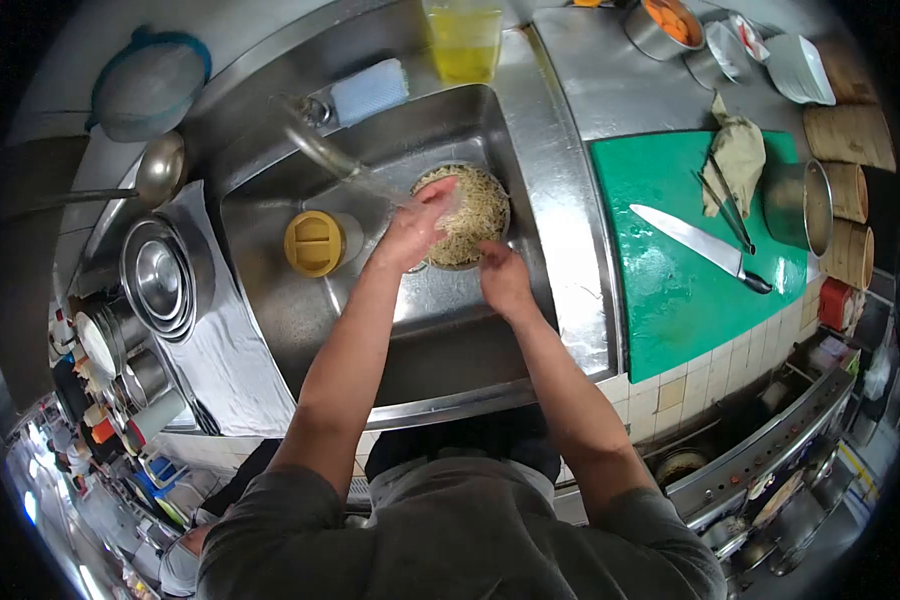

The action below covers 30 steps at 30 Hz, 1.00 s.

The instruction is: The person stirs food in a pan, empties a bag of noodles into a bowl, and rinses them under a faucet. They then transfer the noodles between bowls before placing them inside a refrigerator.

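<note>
In the sink [390, 360] sits a round bowl full of thin pale strands that look like bean sprouts [475, 215]. My left hand [418, 228] is over the bowl's left side, fingers stretched out and holding nothing, close to the end of the clear faucet hose [335, 160]. At the near right edge of the bowl, my right hand [504, 275] has its fingers curled against the rim; its fingertips are partly hidden. Left of the bowl stands a container with a yellow lid [314, 244].
On the right, a green cutting board [670, 300] carries a knife [690, 240], black tongs [735, 215] and a beige cloth [742, 150]. Nested metal bowls [160, 280] sit on a white towel [230, 370] at left. A yellow-liquid container [467, 45] stands behind the sink.
</note>
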Each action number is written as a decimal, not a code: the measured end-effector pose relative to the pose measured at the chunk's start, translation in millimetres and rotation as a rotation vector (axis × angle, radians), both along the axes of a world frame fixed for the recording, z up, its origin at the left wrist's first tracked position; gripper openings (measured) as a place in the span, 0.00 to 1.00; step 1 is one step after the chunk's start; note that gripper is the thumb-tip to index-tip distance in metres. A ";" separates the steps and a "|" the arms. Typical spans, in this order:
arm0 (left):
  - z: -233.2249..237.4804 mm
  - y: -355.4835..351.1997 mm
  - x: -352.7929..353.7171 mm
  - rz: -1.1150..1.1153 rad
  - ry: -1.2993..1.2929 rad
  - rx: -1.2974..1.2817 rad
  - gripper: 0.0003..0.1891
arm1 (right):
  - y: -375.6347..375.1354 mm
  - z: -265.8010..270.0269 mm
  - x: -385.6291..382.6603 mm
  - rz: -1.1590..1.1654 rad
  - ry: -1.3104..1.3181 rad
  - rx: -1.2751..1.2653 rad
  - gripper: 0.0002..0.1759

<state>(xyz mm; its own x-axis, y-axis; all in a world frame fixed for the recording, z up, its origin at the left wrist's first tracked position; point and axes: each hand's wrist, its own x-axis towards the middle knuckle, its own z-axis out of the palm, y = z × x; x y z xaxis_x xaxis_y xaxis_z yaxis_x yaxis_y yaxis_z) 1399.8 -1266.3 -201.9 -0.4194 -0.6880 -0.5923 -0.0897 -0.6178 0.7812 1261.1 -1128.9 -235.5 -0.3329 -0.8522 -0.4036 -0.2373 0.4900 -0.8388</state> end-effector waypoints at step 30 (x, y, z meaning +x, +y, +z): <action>-176.8 108.9 173.1 0.014 -1.241 -0.189 0.21 | -73.6 -44.6 88.2 -0.199 -0.210 -0.358 0.14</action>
<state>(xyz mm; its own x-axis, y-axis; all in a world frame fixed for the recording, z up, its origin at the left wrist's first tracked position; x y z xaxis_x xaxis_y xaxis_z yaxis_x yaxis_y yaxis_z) 1572.8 -1157.4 -378.7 0.3571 -0.8049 -0.4739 -0.8213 -0.5123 0.2511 1349.3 -1202.5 -280.1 -0.4466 -0.8781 -0.1716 0.0253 0.1793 -0.9835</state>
